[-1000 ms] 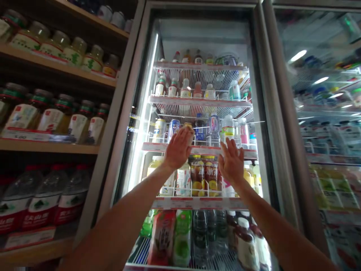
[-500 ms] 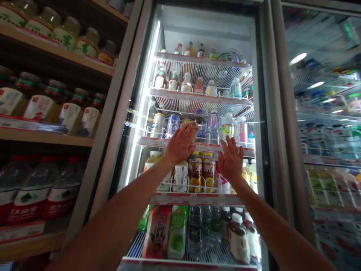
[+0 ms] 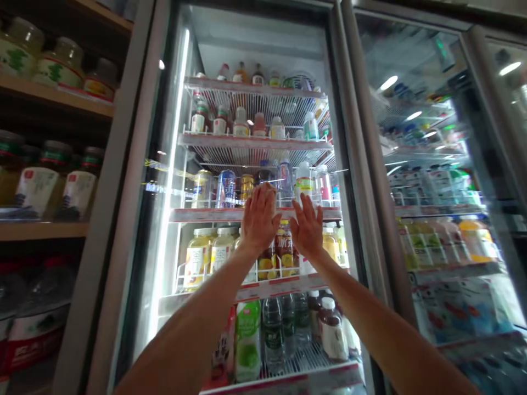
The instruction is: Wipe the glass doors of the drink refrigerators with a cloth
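My left hand (image 3: pixel 258 222) lies with its fingers stretched out and together against the glass door (image 3: pixel 255 33) of a lit drinks fridge. A pale beige cloth (image 3: pixel 268 187), mostly hidden, shows at its fingertips and is pressed to the pane. To its right, my right hand (image 3: pixel 308 227) rests on or very near the same glass, fingers spread and holding nothing. Behind the pane, both hands overlap the shelf with cans (image 3: pixel 226 189) and bottles (image 3: pixel 303 178). Iced tea bottles (image 3: pixel 285 255) show between my wrists.
Wooden shelves with jars (image 3: pixel 57 66) and dark bottles (image 3: pixel 39 184) stand on the left. A metal door frame (image 3: pixel 362 137) separates this fridge from another glass-fronted one (image 3: pixel 436 230) on the right. Lower shelves hold a green carton (image 3: pixel 248 340) and water bottles (image 3: pixel 273 334).
The view has swung to the right, showing more of the right-hand fridge. My left hand has turned more upright, and the two hands are closer together. The cloth stays under the left fingertips.
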A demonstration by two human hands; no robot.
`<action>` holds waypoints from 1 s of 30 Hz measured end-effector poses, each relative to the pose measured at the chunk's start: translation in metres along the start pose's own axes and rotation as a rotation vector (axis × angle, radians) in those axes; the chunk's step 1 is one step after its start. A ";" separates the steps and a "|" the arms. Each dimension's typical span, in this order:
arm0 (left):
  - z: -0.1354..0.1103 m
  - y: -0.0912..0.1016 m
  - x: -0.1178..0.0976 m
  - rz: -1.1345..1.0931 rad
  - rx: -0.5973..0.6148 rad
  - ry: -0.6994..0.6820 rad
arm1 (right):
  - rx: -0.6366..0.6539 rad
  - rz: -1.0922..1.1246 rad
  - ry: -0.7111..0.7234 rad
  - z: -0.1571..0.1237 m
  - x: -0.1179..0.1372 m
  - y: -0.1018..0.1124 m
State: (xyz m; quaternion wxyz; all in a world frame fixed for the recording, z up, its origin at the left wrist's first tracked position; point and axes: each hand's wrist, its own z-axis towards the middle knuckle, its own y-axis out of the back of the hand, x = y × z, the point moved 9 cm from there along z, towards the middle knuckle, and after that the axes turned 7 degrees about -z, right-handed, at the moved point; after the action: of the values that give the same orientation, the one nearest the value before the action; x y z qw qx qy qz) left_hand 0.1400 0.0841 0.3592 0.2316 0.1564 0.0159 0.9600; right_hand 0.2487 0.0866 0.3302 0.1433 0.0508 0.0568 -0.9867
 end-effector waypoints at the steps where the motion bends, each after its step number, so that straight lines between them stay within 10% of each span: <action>1: 0.000 -0.001 -0.003 -0.023 -0.024 0.023 | -0.004 0.036 0.047 0.002 0.007 0.002; 7: -0.003 0.035 0.037 -0.253 0.025 -0.051 | 0.131 0.164 0.096 0.028 0.055 -0.007; 11: -0.010 0.086 0.102 0.048 -0.054 0.119 | 0.168 0.028 0.039 0.047 0.083 -0.018; 15: -0.016 0.098 0.128 0.222 -0.050 0.178 | 0.143 -0.042 0.120 0.056 0.088 -0.025; 18: -0.019 0.093 0.126 0.233 -0.078 0.151 | 0.104 -0.070 0.079 0.054 0.031 -0.018; 23: -0.020 0.089 0.120 0.233 -0.071 0.075 | -0.087 -0.131 -0.469 0.035 -0.110 0.016; 26: -0.017 0.084 0.113 0.203 -0.009 -0.026 | -0.067 -0.126 -0.340 0.036 -0.076 0.009; 30: -0.016 0.085 0.110 0.208 -0.007 -0.057 | 0.037 -0.106 0.167 0.037 0.013 -0.010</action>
State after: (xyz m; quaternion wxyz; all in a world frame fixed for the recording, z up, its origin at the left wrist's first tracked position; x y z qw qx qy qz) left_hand 0.0049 0.0586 0.3851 0.1314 0.1835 -0.0106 0.9741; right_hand 0.2308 0.0880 0.3659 0.0845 0.1323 0.0529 -0.9862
